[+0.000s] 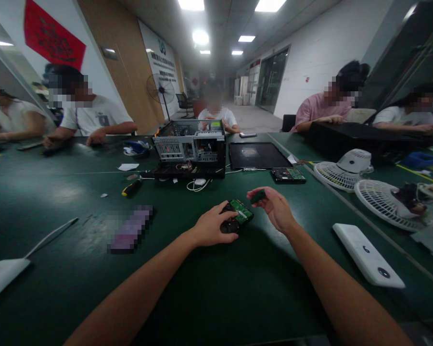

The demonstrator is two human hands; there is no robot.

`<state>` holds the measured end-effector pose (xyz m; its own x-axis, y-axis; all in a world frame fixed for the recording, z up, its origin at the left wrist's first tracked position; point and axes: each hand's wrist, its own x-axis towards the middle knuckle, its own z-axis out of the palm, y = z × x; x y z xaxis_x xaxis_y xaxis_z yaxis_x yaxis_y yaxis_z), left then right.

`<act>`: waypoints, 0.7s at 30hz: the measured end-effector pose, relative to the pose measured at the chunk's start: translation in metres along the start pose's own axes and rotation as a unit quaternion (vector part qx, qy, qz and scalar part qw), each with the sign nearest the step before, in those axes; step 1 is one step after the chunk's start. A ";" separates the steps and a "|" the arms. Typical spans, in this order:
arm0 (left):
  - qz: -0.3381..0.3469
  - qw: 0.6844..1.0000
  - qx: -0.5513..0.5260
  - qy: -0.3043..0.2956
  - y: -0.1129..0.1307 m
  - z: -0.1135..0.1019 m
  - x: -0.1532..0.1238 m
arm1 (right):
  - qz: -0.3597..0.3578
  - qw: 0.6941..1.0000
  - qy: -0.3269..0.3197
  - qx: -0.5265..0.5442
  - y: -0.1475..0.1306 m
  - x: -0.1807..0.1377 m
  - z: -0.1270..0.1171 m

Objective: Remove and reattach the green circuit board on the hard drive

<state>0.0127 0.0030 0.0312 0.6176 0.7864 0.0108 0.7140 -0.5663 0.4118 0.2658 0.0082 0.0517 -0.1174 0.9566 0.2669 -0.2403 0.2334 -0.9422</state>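
My left hand lies over a hard drive on the green table, thumb and fingers gripping its sides. The drive's green circuit board faces up, and its near left part is hidden under the hand. Just to the right and a little above it, my right hand pinches a small dark block between thumb and fingers; its kind is too small to tell. Beyond my right hand rests a second hard drive, also showing a green board.
An opened computer case stands ahead, beside a black panel. A screwdriver and a phone lie left. White fan parts and a white device are right. Several people sit around the table.
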 end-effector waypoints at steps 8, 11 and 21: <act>0.005 1.000 0.003 0.007 -0.001 0.002 -0.001 | 0.006 1.000 0.011 -0.017 0.000 0.000 0.000; 0.005 1.000 0.002 0.005 -0.001 0.002 -0.001 | -0.010 0.997 0.032 -0.074 0.001 -0.001 0.001; -0.003 1.000 -0.002 0.000 -0.002 0.001 -0.001 | -0.024 0.992 0.045 -0.116 0.008 -0.002 0.000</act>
<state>0.0116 0.0032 0.0296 0.6134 0.7897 0.0087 0.7160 -0.5608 0.4159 0.2637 0.0081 0.0434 -0.0211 0.9525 0.3037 -0.0150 0.3034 -0.9527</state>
